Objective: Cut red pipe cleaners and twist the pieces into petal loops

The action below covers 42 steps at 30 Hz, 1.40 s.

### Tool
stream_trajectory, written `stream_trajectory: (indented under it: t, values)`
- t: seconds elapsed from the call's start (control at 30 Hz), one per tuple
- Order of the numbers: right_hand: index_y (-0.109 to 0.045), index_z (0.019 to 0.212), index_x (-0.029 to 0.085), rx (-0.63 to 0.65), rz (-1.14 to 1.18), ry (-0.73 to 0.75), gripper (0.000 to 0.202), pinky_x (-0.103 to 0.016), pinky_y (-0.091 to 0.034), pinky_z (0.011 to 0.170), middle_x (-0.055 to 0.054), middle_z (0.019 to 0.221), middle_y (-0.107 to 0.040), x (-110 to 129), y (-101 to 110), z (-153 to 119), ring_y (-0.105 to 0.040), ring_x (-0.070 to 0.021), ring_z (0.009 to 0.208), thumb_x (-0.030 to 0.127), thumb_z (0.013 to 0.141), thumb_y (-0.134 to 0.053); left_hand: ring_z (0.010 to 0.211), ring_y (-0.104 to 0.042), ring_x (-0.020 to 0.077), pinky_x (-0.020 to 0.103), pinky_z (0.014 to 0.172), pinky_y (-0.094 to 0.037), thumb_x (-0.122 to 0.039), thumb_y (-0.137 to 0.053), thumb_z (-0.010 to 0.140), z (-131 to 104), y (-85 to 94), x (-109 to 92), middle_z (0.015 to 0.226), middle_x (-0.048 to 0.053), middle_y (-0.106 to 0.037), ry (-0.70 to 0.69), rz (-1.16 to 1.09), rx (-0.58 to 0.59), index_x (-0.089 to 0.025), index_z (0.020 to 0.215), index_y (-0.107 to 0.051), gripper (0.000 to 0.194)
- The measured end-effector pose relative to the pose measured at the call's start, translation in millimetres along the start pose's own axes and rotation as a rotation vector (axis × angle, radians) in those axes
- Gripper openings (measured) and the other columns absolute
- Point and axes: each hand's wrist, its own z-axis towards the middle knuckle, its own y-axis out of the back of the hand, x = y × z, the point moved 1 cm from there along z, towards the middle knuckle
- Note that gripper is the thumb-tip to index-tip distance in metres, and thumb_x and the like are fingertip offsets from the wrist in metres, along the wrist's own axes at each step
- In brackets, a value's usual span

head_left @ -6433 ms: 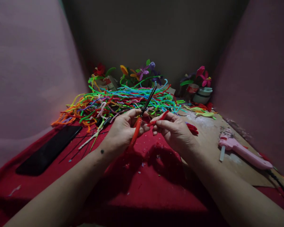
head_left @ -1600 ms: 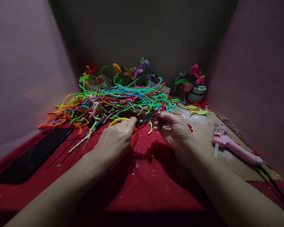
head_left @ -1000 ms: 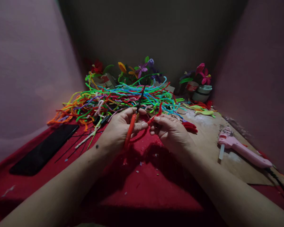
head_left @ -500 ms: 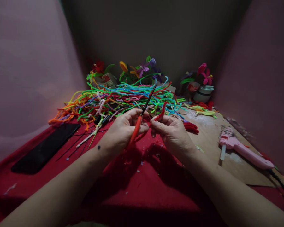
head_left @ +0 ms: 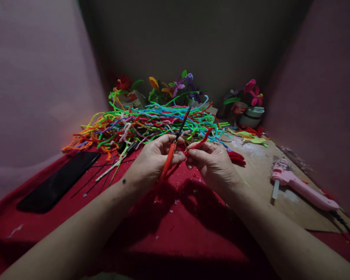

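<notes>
My left hand [head_left: 160, 155] is closed around orange-handled scissors [head_left: 168, 159], whose narrow dark blades point up and away. My right hand [head_left: 211, 157] pinches a red pipe cleaner [head_left: 203, 139]; its free end sticks up to the right above the fingers. The fingertips of both hands almost meet, and the pipe cleaner seems to run between them, though the fingers hide part of it. Just right of my right hand lie folded red pipe-cleaner pieces [head_left: 236, 158]. Behind both hands spreads a large heap of coloured pipe cleaners [head_left: 151, 120].
On the red cloth [head_left: 175, 237] at left lies a black phone [head_left: 58, 182], with thin dark rods [head_left: 89, 183] beside it. A pink glue gun [head_left: 300, 186] rests on the brown board [head_left: 259, 194] at right. Pipe-cleaner flowers [head_left: 177, 85] and a lidded jar [head_left: 251, 116] stand behind.
The red pipe cleaner's free end has straightened and now reaches further up and right. Both hands stay nearly in place, the scissors still in my left hand. The view has shifted slightly.
</notes>
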Motion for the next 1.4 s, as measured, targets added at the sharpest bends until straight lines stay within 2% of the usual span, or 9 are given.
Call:
stream_trajectory:
  t: [0.4, 0.6, 0.83, 0.97, 1.07, 1.13, 1.2, 1.27, 1.4]
  values:
    - [-0.061, 0.065, 0.015, -0.011, 0.064, -0.031, 0.009, -0.024, -0.039, 0.049, 0.001, 0.060, -0.060, -3, -2, -2, -0.051, -0.0088, 0.049, 0.010, 0.059, -0.066, 0.062, -0.059, 0.0097, 0.022, 0.063, -0.048, -0.012, -0.072, 0.055, -3, -5.7, -4, 0.073, -0.001, -0.063, -0.053, -0.036, -0.012, -0.015, 0.087, -0.057, 0.035]
    - [-0.061, 0.066, 0.014, -0.014, 0.105, -0.075, 0.008, -0.025, -0.040, 0.046, 0.000, 0.063, -0.061, -1, 0, -1, -0.053, -0.0104, 0.050, 0.009, 0.059, -0.062, 0.062, -0.058, 0.0082, 0.019, 0.062, -0.047, -0.011, -0.071, 0.058, -2, -2.8, -2, 0.068, -0.004, -0.059, 0.001, -0.057, -0.008, -0.015, 0.092, -0.055, 0.037]
    - [-0.064, 0.066, 0.014, 0.025, 0.089, -0.093, 0.003, -0.024, -0.040, 0.047, -0.002, 0.060, -0.062, -1, 1, 1, -0.052, -0.0100, 0.051, 0.014, 0.063, -0.064, 0.041, -0.041, 0.0003, 0.015, 0.051, -0.041, -0.013, -0.065, 0.067, -4, -0.7, -5, 0.063, -0.007, -0.054, -0.033, 0.006, -0.018, -0.015, 0.093, -0.054, 0.028]
    - [-0.064, 0.067, 0.013, -0.019, 0.068, -0.089, 0.004, -0.024, -0.042, 0.047, -0.002, 0.061, -0.063, 0, 3, 4, -0.054, -0.0105, 0.052, 0.016, 0.065, -0.065, 0.053, -0.051, 0.0060, 0.019, 0.058, -0.044, -0.023, -0.061, 0.072, -2, 5.1, -5, 0.068, -0.004, -0.057, -0.175, 0.346, -0.074, -0.015, 0.098, -0.053, 0.028]
    - [-0.063, 0.067, 0.013, -0.102, 0.032, -0.025, 0.005, -0.024, -0.043, 0.047, -0.001, 0.060, -0.061, 1, 6, 7, -0.054, -0.0099, 0.050, 0.016, 0.064, -0.066, 0.066, -0.057, 0.0118, 0.022, 0.063, -0.044, -0.027, -0.058, 0.073, -4, 13.2, -6, 0.072, -0.001, -0.061, -0.428, 0.884, -0.235, -0.016, 0.103, -0.053, 0.032]
    - [-0.063, 0.064, 0.012, -0.148, 0.009, 0.030, 0.006, -0.023, -0.043, 0.047, 0.000, 0.058, -0.060, 3, 9, 9, -0.054, -0.0093, 0.049, 0.017, 0.064, -0.067, 0.070, -0.058, 0.0136, 0.023, 0.064, -0.044, -0.024, -0.053, 0.075, -7, 15.2, -5, 0.078, 0.001, -0.062, -0.550, 1.206, -0.262, -0.016, 0.107, -0.051, 0.033]
    - [-0.063, 0.063, 0.012, -0.181, -0.006, 0.069, 0.007, -0.023, -0.044, 0.046, 0.000, 0.057, -0.060, 4, 13, 11, -0.053, -0.0092, 0.049, 0.017, 0.063, -0.067, 0.072, -0.059, 0.0153, 0.024, 0.063, -0.044, -0.020, -0.047, 0.077, -9, 14.0, -1, 0.086, 0.004, -0.063, -0.558, 1.427, -0.205, -0.016, 0.111, -0.048, 0.034]
    - [-0.064, 0.065, 0.012, -0.183, 0.002, 0.080, 0.007, -0.023, -0.045, 0.047, -0.001, 0.060, -0.061, 5, 15, 12, -0.053, -0.0092, 0.050, 0.017, 0.062, -0.067, 0.076, -0.060, 0.0174, 0.025, 0.063, -0.045, -0.018, -0.042, 0.079, -10, 11.0, 4, 0.091, 0.006, -0.062, -0.483, 1.575, -0.148, -0.015, 0.114, -0.045, 0.035]
    - [-0.064, 0.068, 0.012, -0.162, 0.044, 0.071, 0.006, -0.024, -0.046, 0.049, -0.001, 0.063, -0.062, 7, 16, 13, -0.054, -0.0097, 0.052, 0.016, 0.063, -0.065, 0.083, -0.061, 0.0203, 0.028, 0.066, -0.047, -0.016, -0.036, 0.083, -8, 6.9, 13, 0.093, 0.010, -0.061, -0.331, 1.734, -0.113, -0.014, 0.116, -0.042, 0.035]
